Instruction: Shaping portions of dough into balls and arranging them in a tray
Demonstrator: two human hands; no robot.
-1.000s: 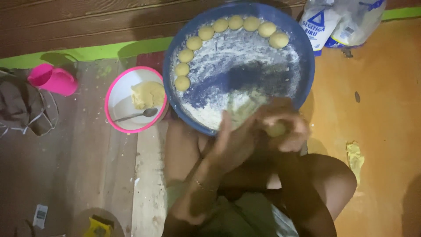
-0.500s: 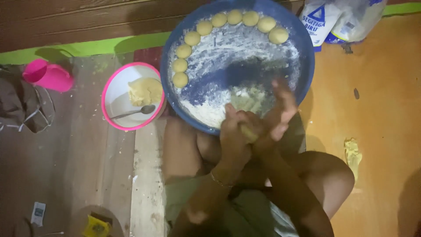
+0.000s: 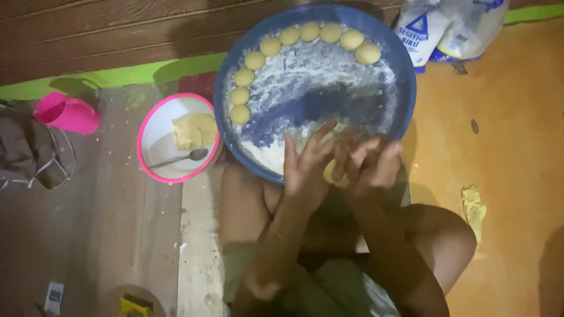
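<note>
A yellow dough lump (image 3: 330,172) is pressed between the left hand (image 3: 305,161) and right hand (image 3: 370,164) at the blue tray's (image 3: 405,88) near rim — mostly hidden, its long axis cannot be told.

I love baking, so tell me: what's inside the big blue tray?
Inside the blue tray lies white flour and a curved row of nine yellow dough balls along its rim. The left hand and right hand cover its near edge, pressing a dough piece that is mostly hidden.
</note>
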